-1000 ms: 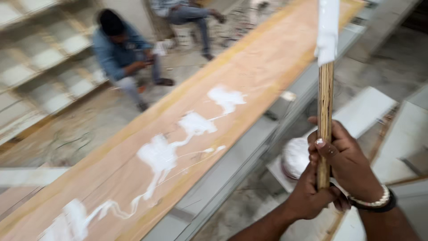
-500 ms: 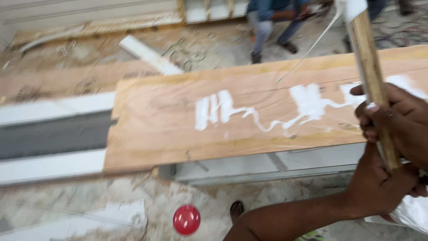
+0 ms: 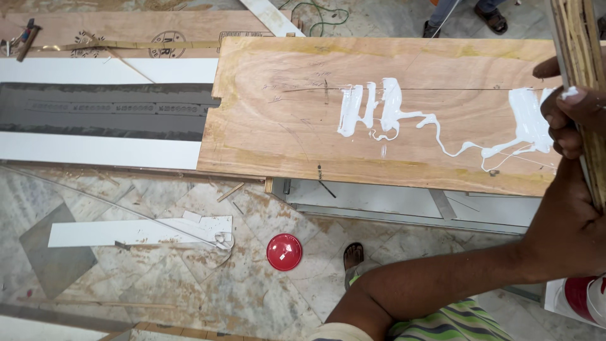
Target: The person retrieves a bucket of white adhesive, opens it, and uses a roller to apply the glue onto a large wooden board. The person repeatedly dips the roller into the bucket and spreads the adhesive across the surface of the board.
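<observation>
A person holds a long thin strip of layered plywood (image 3: 584, 82) at the far right of the view. The strip stands almost straight up, with its long side running from the bottom to the top edge of the view, and it leans a little to the left at the top. Its upper end goes out of sight.

The left hand (image 3: 565, 227) is wrapped tight around the lower part of the strip. The right hand (image 3: 571, 117) grips it just above, fingers curled closed around the wood, with a dab of white on one fingertip.

Just to the left of the hands lies a big flat brown plywood board (image 3: 284, 120). Its long side runs left to right. Wet white glue (image 3: 388, 110) sits on it in thick stripes and thin wiggly lines.

To the left of the board lie a white and grey panel (image 3: 101, 113). On the marble floor (image 3: 189, 278) below sits a small round red lid (image 3: 284, 251), near the person's sandalled foot (image 3: 353, 256). Another person's feet (image 3: 467, 19) show at the top
</observation>
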